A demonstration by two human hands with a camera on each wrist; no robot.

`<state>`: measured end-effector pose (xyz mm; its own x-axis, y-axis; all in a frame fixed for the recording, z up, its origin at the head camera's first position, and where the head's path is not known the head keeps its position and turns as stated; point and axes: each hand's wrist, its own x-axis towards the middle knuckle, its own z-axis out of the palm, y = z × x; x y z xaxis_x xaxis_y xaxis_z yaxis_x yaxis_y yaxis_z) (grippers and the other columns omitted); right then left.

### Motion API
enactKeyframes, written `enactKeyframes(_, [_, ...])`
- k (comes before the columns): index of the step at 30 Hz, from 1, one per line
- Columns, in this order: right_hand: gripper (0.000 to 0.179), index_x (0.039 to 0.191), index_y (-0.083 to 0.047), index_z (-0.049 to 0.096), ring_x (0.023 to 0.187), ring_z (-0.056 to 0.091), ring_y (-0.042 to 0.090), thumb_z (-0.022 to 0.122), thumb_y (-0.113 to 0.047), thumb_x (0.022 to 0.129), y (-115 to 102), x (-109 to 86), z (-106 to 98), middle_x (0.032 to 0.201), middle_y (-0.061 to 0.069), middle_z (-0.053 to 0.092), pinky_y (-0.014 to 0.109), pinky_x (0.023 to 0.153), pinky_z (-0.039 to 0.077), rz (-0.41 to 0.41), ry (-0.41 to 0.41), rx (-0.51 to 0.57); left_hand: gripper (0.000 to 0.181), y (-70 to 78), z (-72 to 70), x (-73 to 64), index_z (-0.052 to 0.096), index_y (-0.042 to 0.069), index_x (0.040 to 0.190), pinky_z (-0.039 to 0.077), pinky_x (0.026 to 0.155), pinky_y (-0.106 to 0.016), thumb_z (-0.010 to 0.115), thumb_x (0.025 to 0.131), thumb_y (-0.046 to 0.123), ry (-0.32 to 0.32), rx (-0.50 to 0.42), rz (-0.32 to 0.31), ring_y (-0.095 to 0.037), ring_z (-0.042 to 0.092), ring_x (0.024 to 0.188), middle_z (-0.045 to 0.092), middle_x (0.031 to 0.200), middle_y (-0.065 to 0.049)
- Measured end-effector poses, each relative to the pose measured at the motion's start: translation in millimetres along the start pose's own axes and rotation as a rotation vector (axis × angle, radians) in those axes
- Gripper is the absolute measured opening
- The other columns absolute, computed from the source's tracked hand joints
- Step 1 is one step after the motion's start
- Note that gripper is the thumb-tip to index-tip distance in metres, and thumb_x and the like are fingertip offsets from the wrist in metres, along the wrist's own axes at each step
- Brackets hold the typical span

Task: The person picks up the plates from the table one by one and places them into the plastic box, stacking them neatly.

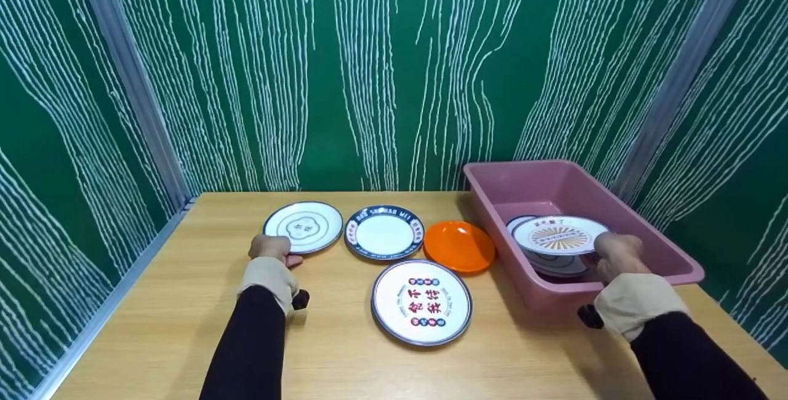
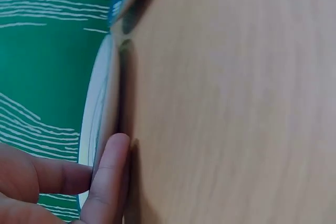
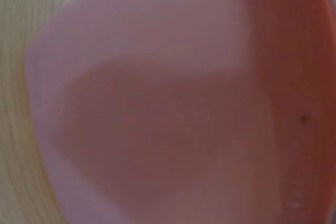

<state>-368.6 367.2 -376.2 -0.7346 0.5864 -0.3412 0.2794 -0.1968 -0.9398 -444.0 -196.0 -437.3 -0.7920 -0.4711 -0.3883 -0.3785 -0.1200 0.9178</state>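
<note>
At the left of the table, my left hand (image 1: pixel 272 247) pinches the near-left rim of a white plate (image 1: pixel 311 226) with a blue line flower pattern. The left wrist view shows the plate's rim (image 2: pixel 102 103) between thumb and fingers (image 2: pixel 107 177). My right hand (image 1: pixel 617 254) holds a white plate (image 1: pixel 557 237) with an orange sunburst print by its right edge, over the pink basin (image 1: pixel 662 249). Beneath it, other plates (image 1: pixel 557 266) lie partly hidden in the basin. The right wrist view shows mainly the basin's wall (image 3: pixel 157 30), without the hand.
Between the hands, a blue-rimmed plate (image 1: pixel 385 234) and an orange plate (image 1: pixel 458 247) lie on the wooden table (image 1: pixel 332 351). Nearer to me is a white plate (image 1: pixel 422 332) with red characters. Green walls (image 1: pixel 418 80) with white streaks enclose the table's back and sides.
</note>
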Motion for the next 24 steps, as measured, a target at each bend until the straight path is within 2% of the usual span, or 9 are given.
enactKeyframes(3, [0.025,0.102,0.002,0.046,0.052,0.058,0.018,0.037,0.020,0.085,1.7,-1.2,0.8,0.061,0.006,0.057,0.032,0.048,0.057,0.028,-0.027,0.045,0.061,1.5,-2.4,-1.9,0.040,-0.010,0.147,0.064,0.066,-0.034,0.042,0.087,-0.020,-0.002,-0.061,-0.018,-0.029,0.073,0.075,0.062,0.123,-0.023])
enactKeyframes(8, [0.028,0.103,0.006,0.047,0.051,0.058,0.019,0.036,0.022,0.083,0.4,0.2,-1.0,0.059,0.007,0.056,0.033,0.046,0.056,0.033,-0.052,0.078,0.064,5.4,-1.6,-5.9,0.036,-0.008,0.151,0.064,0.071,-0.037,0.040,0.088,-0.021,-0.015,-0.149,-0.031,-0.034,0.069,0.105,0.058,0.133,-0.023])
enactKeyframes(13, [0.027,0.105,0.006,0.048,0.053,0.058,0.020,0.035,0.020,0.086,-1.5,0.9,-2.1,0.061,0.008,0.056,0.035,0.048,0.058,0.069,-0.066,0.060,0.066,7.6,-1.3,-8.5,0.033,-0.008,0.152,0.064,0.076,-0.040,0.038,0.088,-0.022,0.008,-0.184,-0.024,-0.036,0.065,0.115,0.056,0.137,-0.023])
enactKeyframes(16, [0.028,0.119,0.007,0.048,0.057,0.060,0.020,0.036,0.011,0.095,-3.1,0.4,-3.0,0.065,0.008,0.058,0.034,0.052,0.059,0.109,-0.111,0.027,0.067,10.0,-0.5,-13.6,0.030,-0.009,0.153,0.063,0.081,-0.042,0.036,0.088,-0.022,0.013,-0.205,-0.007,-0.036,0.063,0.119,0.052,0.141,-0.024])
enactKeyframes(20, [0.042,0.144,0.005,0.037,0.062,0.063,0.019,0.038,-0.008,0.104,-4.0,1.0,-2.9,0.068,0.008,0.061,0.031,0.057,0.060,0.142,-0.179,-0.030,0.069,12.3,1.9,-21.5,0.025,-0.009,0.155,0.061,0.087,-0.045,0.034,0.087,-0.022,0.002,-0.287,0.021,-0.037,0.060,0.124,0.050,0.143,-0.026])
enactKeyframes(24, [0.046,0.147,0.004,0.032,0.064,0.065,0.018,0.040,-0.015,0.106,-3.4,3.6,-3.6,0.071,0.007,0.061,0.032,0.060,0.061,0.144,-0.193,-0.090,0.073,15.3,5.2,-29.7,0.023,-0.007,0.157,0.060,0.088,-0.048,0.035,0.087,-0.021,-0.009,-0.364,0.058,-0.038,0.057,0.127,0.050,0.143,-0.029])
